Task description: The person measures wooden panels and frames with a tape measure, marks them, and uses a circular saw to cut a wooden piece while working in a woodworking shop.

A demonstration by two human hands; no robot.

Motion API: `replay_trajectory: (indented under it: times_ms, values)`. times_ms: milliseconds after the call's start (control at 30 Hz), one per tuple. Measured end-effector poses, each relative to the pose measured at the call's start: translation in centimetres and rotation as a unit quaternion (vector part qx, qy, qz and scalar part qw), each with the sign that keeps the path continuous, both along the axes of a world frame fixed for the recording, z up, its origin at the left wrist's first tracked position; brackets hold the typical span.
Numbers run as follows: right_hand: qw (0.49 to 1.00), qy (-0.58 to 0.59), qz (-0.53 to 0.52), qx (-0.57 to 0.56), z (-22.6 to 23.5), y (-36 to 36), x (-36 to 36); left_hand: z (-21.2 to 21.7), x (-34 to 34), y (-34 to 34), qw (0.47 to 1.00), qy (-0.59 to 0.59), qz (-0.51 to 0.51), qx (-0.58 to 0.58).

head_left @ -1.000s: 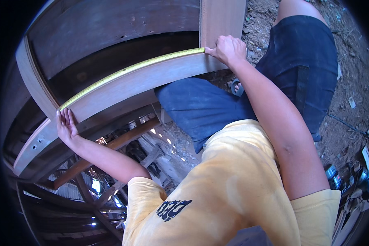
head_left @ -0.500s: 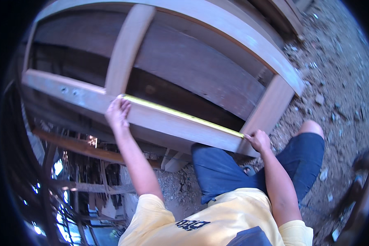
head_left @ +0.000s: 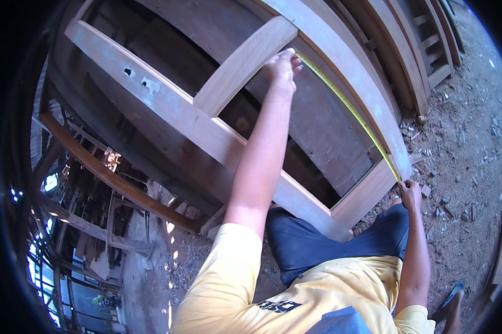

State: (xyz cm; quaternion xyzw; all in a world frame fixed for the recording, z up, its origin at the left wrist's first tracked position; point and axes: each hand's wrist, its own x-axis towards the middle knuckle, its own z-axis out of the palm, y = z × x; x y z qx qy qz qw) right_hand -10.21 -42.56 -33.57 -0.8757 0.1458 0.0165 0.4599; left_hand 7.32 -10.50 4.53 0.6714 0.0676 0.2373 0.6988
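A yellow measuring tape (head_left: 348,104) is stretched, slightly bowed, along the inner side of the curved outer rail (head_left: 340,61) of a wooden frame. At its far end my left hand (head_left: 283,68) pinches it, close to where the wide crosspiece (head_left: 248,64) meets that rail. The near end is in the closed fingers of my right hand (head_left: 411,195), just off the frame's right corner beside the end piece (head_left: 368,192). Any tape case in the right hand is hidden. My left forearm crosses over the straight rail (head_left: 228,146), which has two dark holes farther left.
More curved wooden frames (head_left: 398,47) stand at the upper right. Chips and debris litter the dirt floor (head_left: 457,161). A curved brown wooden bar (head_left: 114,175) and stacked timber are at left. A sandalled foot (head_left: 454,298) shows at lower right.
Both hands have carried the tape from the straight rail to the curved outer rail. My left hand has reached farther away and right. The view has shifted, showing more frames at upper right.
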Motion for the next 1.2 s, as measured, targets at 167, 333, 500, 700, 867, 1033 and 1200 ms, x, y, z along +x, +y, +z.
replay_trajectory:
  times_ms: [167, 333, 500, 700, 867, 1033, 1200]
  values:
    - [0.999, -0.042, 0.015, 0.027, -3.8, -0.3, 3.1, -0.4, 3.2, -1.9, 0.998, -0.020, 0.059, 0.009]
    - [0.996, -0.036, 0.034, 0.071, -2.3, 2.2, 5.7, 0.1, 4.7, -1.4, 0.992, -0.040, 0.120, 0.027]
    - [0.992, -0.045, 0.043, 0.114, -2.8, 1.9, 7.2, 0.3, 5.7, -2.8, 0.984, -0.036, 0.174, 0.017]
    - [0.982, -0.018, 0.078, 0.170, -7.4, 2.9, 10.4, 0.8, 8.0, 1.0, 0.981, -0.102, 0.164, -0.034]
    - [0.994, 0.032, 0.049, 0.087, -8.2, 1.6, 11.1, 1.3, 8.1, 0.8, 0.986, 0.028, 0.151, 0.056]
    - [0.996, 0.054, 0.018, 0.066, -8.5, 0.9, 11.1, 1.7, 7.3, -0.6, 0.984, 0.057, 0.148, 0.079]
    - [0.996, 0.016, -0.025, 0.084, -8.1, 2.0, 10.3, 4.0, 7.1, 0.5, 0.982, 0.057, 0.155, 0.087]
